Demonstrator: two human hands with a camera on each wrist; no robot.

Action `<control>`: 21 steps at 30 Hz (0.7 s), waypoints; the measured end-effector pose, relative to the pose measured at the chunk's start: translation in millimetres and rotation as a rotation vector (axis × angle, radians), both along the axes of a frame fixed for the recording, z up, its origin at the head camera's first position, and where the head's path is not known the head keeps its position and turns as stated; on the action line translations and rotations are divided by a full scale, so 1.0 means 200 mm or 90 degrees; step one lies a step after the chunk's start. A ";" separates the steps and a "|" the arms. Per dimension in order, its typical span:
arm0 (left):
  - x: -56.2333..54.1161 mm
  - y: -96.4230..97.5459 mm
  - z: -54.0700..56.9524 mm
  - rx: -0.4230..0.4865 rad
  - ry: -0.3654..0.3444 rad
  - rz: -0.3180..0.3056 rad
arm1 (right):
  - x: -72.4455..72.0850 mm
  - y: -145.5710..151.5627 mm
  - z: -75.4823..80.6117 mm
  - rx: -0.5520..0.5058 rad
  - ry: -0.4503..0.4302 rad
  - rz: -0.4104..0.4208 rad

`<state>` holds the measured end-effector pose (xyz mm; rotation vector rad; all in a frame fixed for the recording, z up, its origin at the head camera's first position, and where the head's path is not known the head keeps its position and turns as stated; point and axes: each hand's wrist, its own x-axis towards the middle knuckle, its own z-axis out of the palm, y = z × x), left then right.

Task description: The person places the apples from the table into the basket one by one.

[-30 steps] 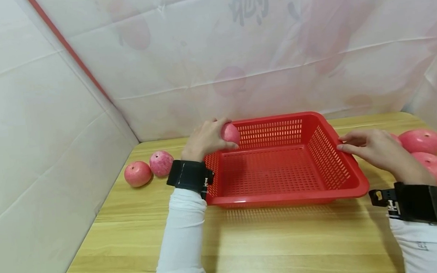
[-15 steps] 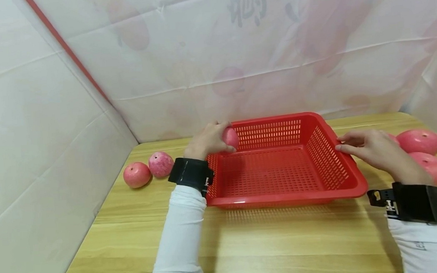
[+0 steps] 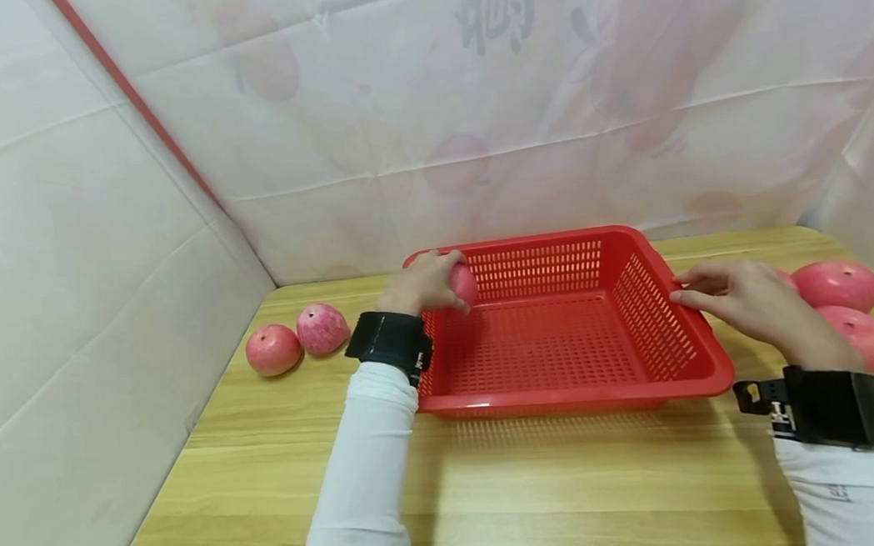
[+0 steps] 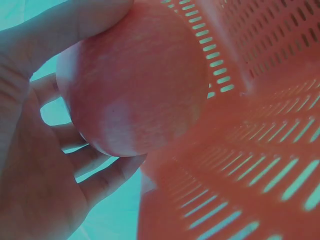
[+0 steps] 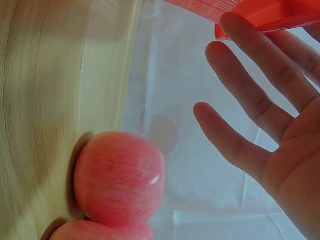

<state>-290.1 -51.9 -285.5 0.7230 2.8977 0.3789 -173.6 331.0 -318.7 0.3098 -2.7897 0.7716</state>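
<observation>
In the head view my left hand (image 3: 423, 284) holds a pinkish-red apple (image 3: 464, 285) over the left part of a red plastic basket (image 3: 575, 395). The left wrist view shows the thumb across the top of this apple (image 4: 132, 80) and the fingers curled round its other side, with the slotted basket wall (image 4: 250, 165) right beside it. My right hand (image 3: 747, 300) pinches the basket's right rim between thumb and forefinger. Its remaining fingers (image 5: 247, 92) stretch out loosely in the right wrist view.
Two apples, one plain (image 3: 273, 350) and one streaked (image 3: 322, 329), lie on the wooden table (image 3: 570, 490) left of the basket. Several more apples (image 3: 838, 286) sit beside the right forearm. A white printed sheet (image 3: 368, 135) forms the wall behind.
My left hand has moved slightly right and lower with the apple, further over the basket's inside. The right hand stays at the rim.
</observation>
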 end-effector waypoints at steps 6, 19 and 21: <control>-0.01 0.02 -0.01 0.001 -0.012 -0.006 | 0.00 -0.01 0.00 0.000 0.001 -0.002; -0.03 0.05 -0.07 -0.010 -0.082 0.024 | 0.00 -0.01 0.01 0.003 0.004 0.000; -0.03 0.05 -0.08 -0.008 -0.087 0.033 | 0.00 -0.01 0.01 0.002 0.004 0.000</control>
